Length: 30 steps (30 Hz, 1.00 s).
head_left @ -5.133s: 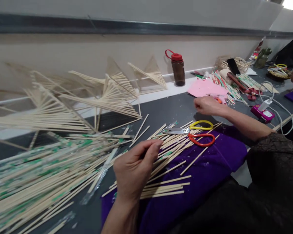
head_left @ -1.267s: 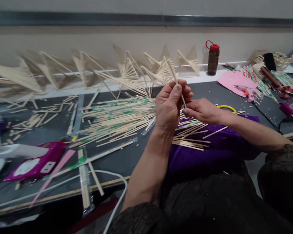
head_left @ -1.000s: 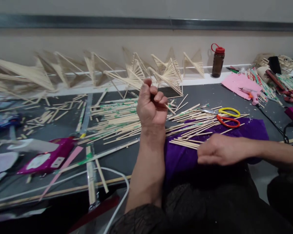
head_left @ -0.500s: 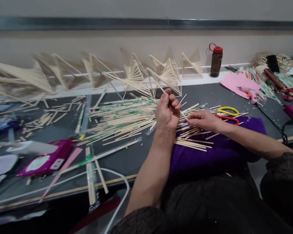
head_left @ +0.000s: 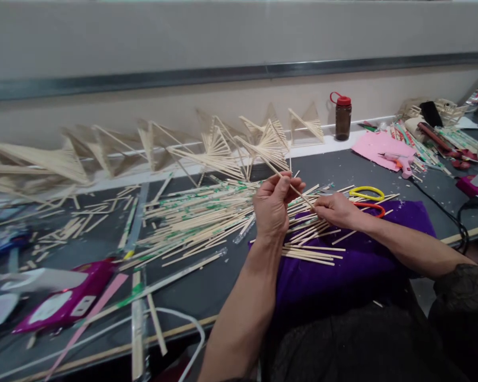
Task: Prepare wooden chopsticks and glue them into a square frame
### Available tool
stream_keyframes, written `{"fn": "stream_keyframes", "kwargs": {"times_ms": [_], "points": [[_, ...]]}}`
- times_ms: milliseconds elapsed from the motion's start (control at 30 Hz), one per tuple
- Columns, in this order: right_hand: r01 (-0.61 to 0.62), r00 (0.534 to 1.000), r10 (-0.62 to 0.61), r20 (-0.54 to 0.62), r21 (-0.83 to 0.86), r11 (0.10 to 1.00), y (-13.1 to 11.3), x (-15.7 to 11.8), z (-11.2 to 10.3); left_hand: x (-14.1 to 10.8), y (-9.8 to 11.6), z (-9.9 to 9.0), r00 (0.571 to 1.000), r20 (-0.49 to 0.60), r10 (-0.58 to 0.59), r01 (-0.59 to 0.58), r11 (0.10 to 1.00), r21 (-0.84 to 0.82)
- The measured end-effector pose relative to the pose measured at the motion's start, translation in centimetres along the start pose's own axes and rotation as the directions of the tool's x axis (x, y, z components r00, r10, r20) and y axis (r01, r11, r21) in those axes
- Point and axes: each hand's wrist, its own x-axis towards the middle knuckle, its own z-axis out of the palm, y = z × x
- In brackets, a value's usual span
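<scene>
A thin pale wooden stick (head_left: 301,194) runs slantwise between my two hands, above the table. My left hand (head_left: 274,204) is closed around its upper part, with the tip poking out beyond the fingers. The lower right end sits in the pinch of my right hand (head_left: 335,210). Below my hands, several loose wooden sticks (head_left: 313,255) lie on a purple cloth (head_left: 366,265). Scissors (head_left: 367,193) with one yellow and one red handle loop lie just behind my right hand. Left of my left hand spreads a big pile of sticks (head_left: 199,212), some in green-marked wrappers.
Stick-built fan-like structures (head_left: 219,151) stand along the wall. A brown bottle (head_left: 343,119) with a red lid is at the back. A pink glue gun (head_left: 402,162) rests on pink paper (head_left: 372,146). Short cut pieces (head_left: 75,225) and a magenta device (head_left: 71,297) lie at left.
My left hand has turned, and its thumb now shows on the stick. My right hand has shifted slightly and grips the stick's lower end. The whole view has tilted upward.
</scene>
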Motion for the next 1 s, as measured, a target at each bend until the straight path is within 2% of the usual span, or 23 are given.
{"fn": "stream_keyframes", "kwargs": {"times_ms": [200, 267, 400, 467, 533, 667, 767, 867, 1000], "points": [[-0.029, 0.998, 0.024, 0.054, 0.093, 0.995, 0.2, 0.1, -0.2, 0.4, -0.1, -0.3, 0.999, -0.027, -0.019, 0.019, 1.0, 0.003], [-0.07, 0.994, 0.052, 0.095, 0.198, 0.978, -0.1, -0.1, -0.3, 0.6, 0.0, -0.5, 0.998, -0.034, -0.056, 0.056, 0.998, -0.019], [-0.155, 0.977, 0.073, 0.199, 0.437, 0.886, -0.7, -0.5, -0.9, 1.2, 0.2, -0.7, 0.982, -0.075, -0.173, 0.163, 0.979, -0.12], [-0.156, 0.983, 0.086, 0.164, 0.483, 0.861, -0.6, -0.5, -1.3, 1.4, 0.3, -0.8, 0.971, -0.101, -0.215, 0.197, 0.966, -0.168], [-0.112, 0.994, 0.104, 0.043, 0.494, 0.863, -0.2, -0.2, -1.6, 1.6, 0.5, -0.9, 0.964, -0.125, -0.236, 0.208, 0.957, -0.201], [0.03, 0.962, 0.09, -0.259, 0.427, 0.904, 0.9, 0.3, -2.1, 1.6, 0.4, -1.0, 0.966, -0.143, -0.217, 0.187, 0.963, -0.195], [0.098, 0.939, 0.004, -0.343, 0.278, 0.956, 0.9, 0.3, -1.9, 1.3, -0.3, -0.8, 0.979, -0.102, -0.175, 0.162, 0.979, -0.126], [0.128, 0.945, -0.096, -0.312, 0.084, 0.988, 0.4, 0.4, -1.3, 0.6, -1.3, -0.3, 0.987, -0.049, -0.153, 0.148, 0.985, -0.083], [0.119, 0.975, -0.138, -0.175, -0.115, 0.986, -0.2, 1.0, -1.3, -0.1, -2.1, 0.2, 0.989, -0.03, -0.143, 0.139, 0.986, -0.094]]}}
